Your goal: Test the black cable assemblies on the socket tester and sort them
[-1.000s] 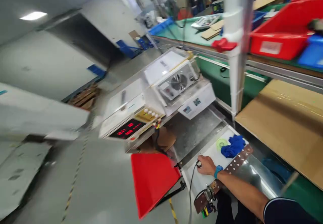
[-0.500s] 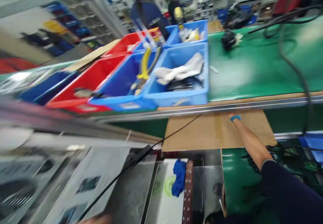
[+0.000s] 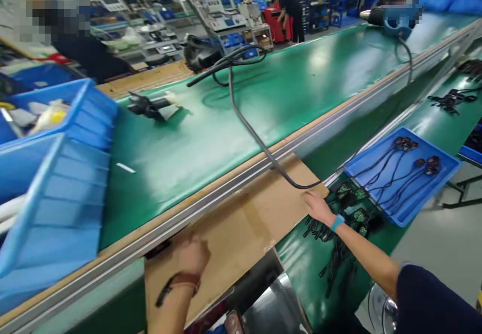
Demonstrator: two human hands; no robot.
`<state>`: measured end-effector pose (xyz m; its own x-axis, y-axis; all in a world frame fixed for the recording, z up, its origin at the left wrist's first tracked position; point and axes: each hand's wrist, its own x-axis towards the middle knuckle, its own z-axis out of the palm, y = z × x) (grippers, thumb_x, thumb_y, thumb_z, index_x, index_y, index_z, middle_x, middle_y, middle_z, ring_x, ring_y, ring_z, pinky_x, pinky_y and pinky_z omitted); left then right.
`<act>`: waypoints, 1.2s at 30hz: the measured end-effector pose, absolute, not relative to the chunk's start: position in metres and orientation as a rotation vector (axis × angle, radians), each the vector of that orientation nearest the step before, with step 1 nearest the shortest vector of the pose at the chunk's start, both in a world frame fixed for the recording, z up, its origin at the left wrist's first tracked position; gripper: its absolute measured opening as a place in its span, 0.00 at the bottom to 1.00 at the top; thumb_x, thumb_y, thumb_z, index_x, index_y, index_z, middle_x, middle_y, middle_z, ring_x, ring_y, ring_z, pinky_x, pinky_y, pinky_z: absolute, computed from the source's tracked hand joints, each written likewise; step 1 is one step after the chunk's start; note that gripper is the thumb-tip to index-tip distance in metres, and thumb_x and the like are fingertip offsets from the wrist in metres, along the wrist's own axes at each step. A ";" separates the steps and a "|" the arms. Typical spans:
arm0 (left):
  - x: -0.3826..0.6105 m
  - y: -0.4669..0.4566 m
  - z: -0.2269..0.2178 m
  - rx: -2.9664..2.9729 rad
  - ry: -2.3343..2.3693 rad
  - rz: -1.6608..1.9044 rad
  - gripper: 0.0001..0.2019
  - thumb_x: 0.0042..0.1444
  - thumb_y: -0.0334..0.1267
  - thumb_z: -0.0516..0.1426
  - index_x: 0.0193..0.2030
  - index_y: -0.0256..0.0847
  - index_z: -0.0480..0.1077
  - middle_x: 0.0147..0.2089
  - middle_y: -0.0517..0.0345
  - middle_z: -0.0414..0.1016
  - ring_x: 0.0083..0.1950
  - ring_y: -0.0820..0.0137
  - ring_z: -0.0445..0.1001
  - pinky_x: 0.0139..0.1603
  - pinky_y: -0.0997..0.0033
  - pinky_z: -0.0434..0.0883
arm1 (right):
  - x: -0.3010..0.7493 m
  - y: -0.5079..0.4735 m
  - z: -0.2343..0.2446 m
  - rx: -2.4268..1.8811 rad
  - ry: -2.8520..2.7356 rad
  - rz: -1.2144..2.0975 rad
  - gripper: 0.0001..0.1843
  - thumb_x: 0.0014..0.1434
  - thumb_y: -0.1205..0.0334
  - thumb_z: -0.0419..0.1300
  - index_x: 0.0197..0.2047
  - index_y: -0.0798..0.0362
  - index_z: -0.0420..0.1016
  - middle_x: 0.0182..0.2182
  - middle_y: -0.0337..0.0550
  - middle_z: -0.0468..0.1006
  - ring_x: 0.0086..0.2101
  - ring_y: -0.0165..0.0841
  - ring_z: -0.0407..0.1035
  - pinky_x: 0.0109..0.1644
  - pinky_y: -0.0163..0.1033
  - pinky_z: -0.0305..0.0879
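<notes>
A brown cardboard sheet (image 3: 233, 223) with a strip of tape lies under the raised green bench's front rail. My left hand (image 3: 192, 253), smeared by motion and wearing a dark wristband, is over its left part, beside a dark object half hidden below the rail. What its fingers do is not clear. At the sheet's right edge, my right hand (image 3: 319, 208) has its fingers bent over the cardboard; a blue band circles that wrist. A thick grey cable (image 3: 259, 140) hangs off the bench just above this hand. Black cables with green circuit boards (image 3: 357, 216) lie beside the right wrist.
A blue tray (image 3: 406, 213) of corded black parts sits on the lower green surface at right. Blue bins (image 3: 75, 193) stand at left on the bench, near a black tool (image 3: 150, 107). A heat gun (image 3: 395, 20) rests farther back. Other people are beyond the bench.
My view has swung right. My left hand has come from the lower left edge onto the cardboard. My right hand, earlier partly under the rail, is now at the sheet's right edge.
</notes>
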<state>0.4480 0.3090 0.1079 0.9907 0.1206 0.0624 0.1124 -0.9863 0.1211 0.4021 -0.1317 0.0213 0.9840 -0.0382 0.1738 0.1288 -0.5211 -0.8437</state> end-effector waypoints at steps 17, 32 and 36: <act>0.292 -0.012 -0.069 2.566 -0.398 0.020 0.25 0.67 0.42 0.48 0.63 0.25 0.66 0.63 0.29 0.71 0.68 0.50 0.69 0.71 0.48 0.66 | 0.257 -0.358 -0.040 -2.626 0.648 -0.273 0.19 0.70 0.56 0.54 0.57 0.60 0.69 0.52 0.59 0.72 0.53 0.45 0.68 0.59 0.45 0.66; 0.370 -0.132 -0.039 3.102 -0.052 -0.383 0.30 0.59 0.46 0.57 0.65 0.33 0.63 0.60 0.34 0.70 0.61 0.46 0.69 0.56 0.49 0.68 | 0.216 -0.418 -0.020 -2.787 0.303 0.615 0.48 0.54 0.83 0.49 0.78 0.64 0.46 0.39 0.60 0.84 0.42 0.44 0.80 0.46 0.41 0.72; 0.341 -0.108 -0.038 3.089 -0.079 -0.603 0.27 0.62 0.49 0.54 0.65 0.40 0.67 0.58 0.40 0.71 0.61 0.47 0.69 0.56 0.50 0.68 | 0.199 -0.407 -0.020 -2.717 0.143 0.710 0.48 0.51 0.82 0.50 0.76 0.64 0.53 0.37 0.62 0.84 0.39 0.48 0.81 0.43 0.44 0.75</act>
<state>0.3414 -0.1078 -0.0383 0.9254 -0.0480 -0.3760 -0.0504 -0.9987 0.0034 0.1991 -0.4067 -0.0197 0.8708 -0.0141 -0.4915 -0.1778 -0.9409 -0.2881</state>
